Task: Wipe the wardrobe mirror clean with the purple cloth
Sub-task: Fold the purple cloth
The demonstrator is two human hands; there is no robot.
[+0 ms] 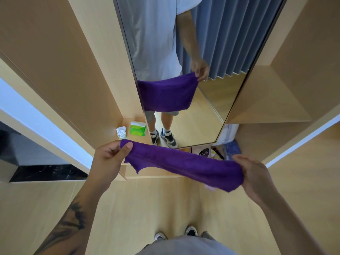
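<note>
Wet wipes pack (138, 130): green, on a low wooden shelf left of centre, just beside a small tissue tub (121, 133); probably parked there within reach.
Left hand (108, 157): lower left of centre, thumb and curled fingers pinching the cloth's left corner, likely to keep that edge taut.
Purple cloth (184, 165): stretched across the middle of the frame between both hands, sagging slightly, held clear of the glass; it looks spread out for folding or opening before wiping.
Wardrobe mirror (220, 52): tall panel at upper centre, set between wooden wardrobe sides, reflecting the person and cloth; not yet touched.
Right hand (255, 178): right of centre, fingers closed around the cloth's bunched right end.
Clutter (217, 152): bags and small items at the mirror's foot.
</note>
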